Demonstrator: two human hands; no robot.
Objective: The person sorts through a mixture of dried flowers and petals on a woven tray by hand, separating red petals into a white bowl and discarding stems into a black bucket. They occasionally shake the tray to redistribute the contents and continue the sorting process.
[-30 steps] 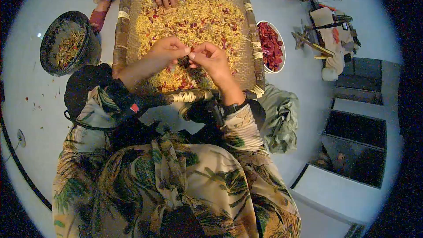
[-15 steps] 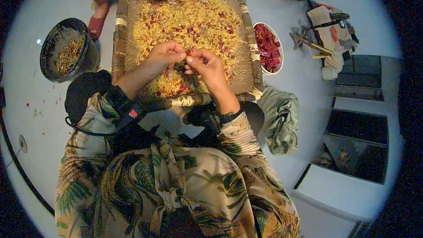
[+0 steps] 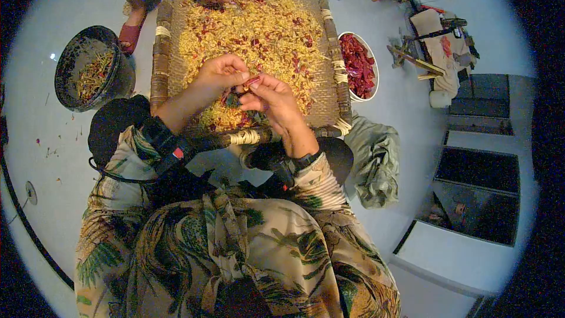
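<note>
— In the head view, where is the chili piece?
— Between both grips, above the woven tray's near end. The left hand and right hand each pinch it, fingertips meeting.
— Its long axis?
— Too small to tell. The right hand sits slightly nearer the person.

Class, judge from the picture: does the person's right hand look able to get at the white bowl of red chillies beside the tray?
Probably yes. The white bowl sits open just past the tray, on the side of the right hand, nothing covering it, though that hand pinches a chilli.
</note>
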